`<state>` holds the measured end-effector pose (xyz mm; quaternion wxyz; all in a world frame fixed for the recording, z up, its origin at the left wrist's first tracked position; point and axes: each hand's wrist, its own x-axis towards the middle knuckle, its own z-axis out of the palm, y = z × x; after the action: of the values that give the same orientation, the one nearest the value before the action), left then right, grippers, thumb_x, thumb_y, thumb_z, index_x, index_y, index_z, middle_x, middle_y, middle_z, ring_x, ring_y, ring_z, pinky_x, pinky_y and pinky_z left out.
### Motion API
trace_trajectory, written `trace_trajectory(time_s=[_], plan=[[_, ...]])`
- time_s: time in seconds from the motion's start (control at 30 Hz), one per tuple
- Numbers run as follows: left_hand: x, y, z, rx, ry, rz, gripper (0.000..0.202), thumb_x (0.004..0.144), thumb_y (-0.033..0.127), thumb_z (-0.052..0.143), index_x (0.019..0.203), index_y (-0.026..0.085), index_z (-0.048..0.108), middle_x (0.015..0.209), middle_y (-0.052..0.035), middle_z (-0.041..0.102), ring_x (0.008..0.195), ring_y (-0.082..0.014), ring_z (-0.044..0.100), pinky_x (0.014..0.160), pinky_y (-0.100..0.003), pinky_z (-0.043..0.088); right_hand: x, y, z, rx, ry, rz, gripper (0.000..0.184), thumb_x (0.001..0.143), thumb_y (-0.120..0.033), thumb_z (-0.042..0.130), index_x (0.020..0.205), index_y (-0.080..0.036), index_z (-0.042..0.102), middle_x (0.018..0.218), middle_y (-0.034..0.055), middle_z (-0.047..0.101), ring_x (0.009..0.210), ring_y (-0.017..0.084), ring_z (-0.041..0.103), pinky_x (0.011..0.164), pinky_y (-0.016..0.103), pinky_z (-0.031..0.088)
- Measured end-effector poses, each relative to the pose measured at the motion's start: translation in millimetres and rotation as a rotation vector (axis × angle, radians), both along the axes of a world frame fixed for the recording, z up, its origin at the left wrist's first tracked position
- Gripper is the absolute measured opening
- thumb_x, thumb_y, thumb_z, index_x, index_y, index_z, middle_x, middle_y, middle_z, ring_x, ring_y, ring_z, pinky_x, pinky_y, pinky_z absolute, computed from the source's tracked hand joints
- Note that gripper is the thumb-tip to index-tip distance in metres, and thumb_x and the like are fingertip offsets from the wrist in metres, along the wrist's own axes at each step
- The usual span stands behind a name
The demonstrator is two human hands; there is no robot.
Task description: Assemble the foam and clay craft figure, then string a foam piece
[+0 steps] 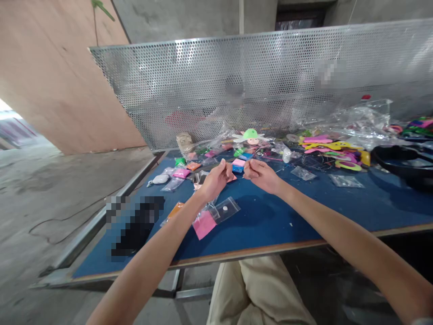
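Both hands are raised over the middle of the blue table, a short gap apart. My left hand point(215, 180) is closed, thumb against the curled fingers. My right hand point(262, 175) is closed too, its fingertips pinched together. Anything held in either is too small to make out. In the gap between them, a pink block point(238, 162) and a blue packet point(237, 169) show. Nearer me, below my left hand, a pink sheet point(204, 225) lies beside a clear zip bag point(228, 209) with a small white piece in it.
A green-capped doll figure point(251, 135) stands at the back before a perforated metal panel point(216, 76). Colourful foam cut-outs point(333, 146) and a black headband-like object point(402, 158) lie right. On the left are small coloured packets point(181, 173), a white case point(160, 179) and a blurred dark object point(138, 225).
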<state>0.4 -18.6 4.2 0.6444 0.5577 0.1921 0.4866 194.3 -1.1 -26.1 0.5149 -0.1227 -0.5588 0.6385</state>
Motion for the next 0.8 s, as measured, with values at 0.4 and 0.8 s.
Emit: trace_trajectory(time_s=[0.4,0.8], plan=[[-3,3,-6.4,0.017,0.078,-0.032,0.033,0.093,0.039,0.059,0.072,0.014,0.053,0.069,0.0018,0.039,0.062,-0.0089,0.038,0.066,-0.022,0.042,8,2,-3.9,0.0,-0.104,0.026,0.037,0.093,-0.047,0.057,0.078,-0.016,0.072,0.051,-0.0065,0.028,0.051,0.009,0.026,0.062,0.029,0.038],[-8,6,-10.5,-0.018,0.161,-0.058,0.032,0.092,0.045,0.057,0.082,0.014,0.056,0.074,0.0006,0.05,0.069,-0.0102,0.053,0.089,-0.04,0.055,8,4,-2.4,-0.139,-0.008,-0.09,0.022,0.087,-0.041,0.066,0.082,-0.023,0.055,0.053,-0.0076,0.045,0.044,0.007,0.026,0.048,0.023,0.029]])
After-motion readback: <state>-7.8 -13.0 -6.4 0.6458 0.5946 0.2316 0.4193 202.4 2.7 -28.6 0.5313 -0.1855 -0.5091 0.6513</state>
